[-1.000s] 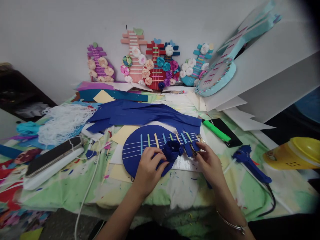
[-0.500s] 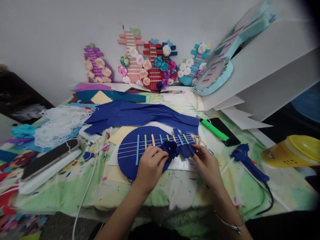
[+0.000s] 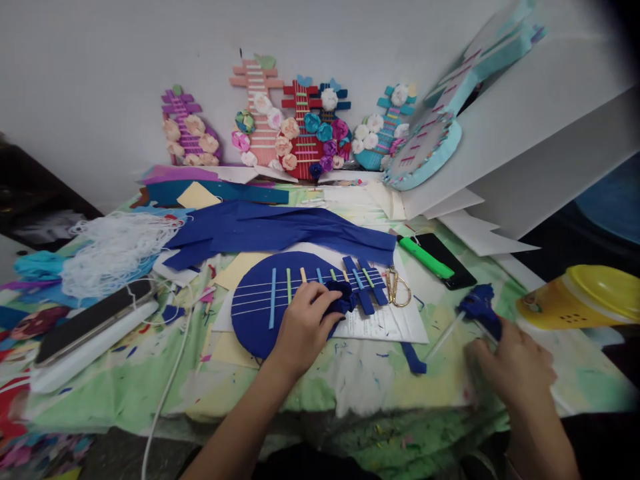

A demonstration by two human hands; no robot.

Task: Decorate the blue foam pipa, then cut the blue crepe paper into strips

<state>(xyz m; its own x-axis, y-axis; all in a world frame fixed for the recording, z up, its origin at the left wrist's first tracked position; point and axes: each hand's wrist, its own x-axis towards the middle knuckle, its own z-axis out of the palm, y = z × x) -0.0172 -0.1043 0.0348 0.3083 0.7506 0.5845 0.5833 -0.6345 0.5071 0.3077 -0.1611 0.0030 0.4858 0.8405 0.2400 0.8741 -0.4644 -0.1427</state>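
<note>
1. Blue guitar cut-out [image 3: 255, 333] lies on the table, partly over a white sheet [image 3: 410, 323]; round body toward the person's left, neck toward the right.
2. In place on it: white strings along its length, coloured bars [image 3: 273, 300] across them, blue crosspieces [image 3: 366, 303] at the neck end.
3. One dark blue flower [image 3: 341, 295] sits at the join of body and neck. Cannot tell whether it is fixed down. No second flower shows on this cut-out; the red guitar [image 3: 301, 159] by the wall carries several.
4. Left hand [image 3: 300, 330]: fingers and thumb drawn nearly together at the near-left edge of the flower, apparently pinching it. Some of the body is hidden under this hand.
5. Right hand [image 3: 525, 370]: off the cut-out, at the handle of the blue glue gun [image 3: 480, 304]. Fingers over the handle, thumb apart from them, partly open. Blurred; cannot tell if the hold is firm.
6. Loose nearby: gold scissors [image 3: 393, 288] just beside the neck end, blue scrap [image 3: 414, 360] on the near side, crumpled blue paper [image 3: 280, 227] beyond the cut-out.
</note>
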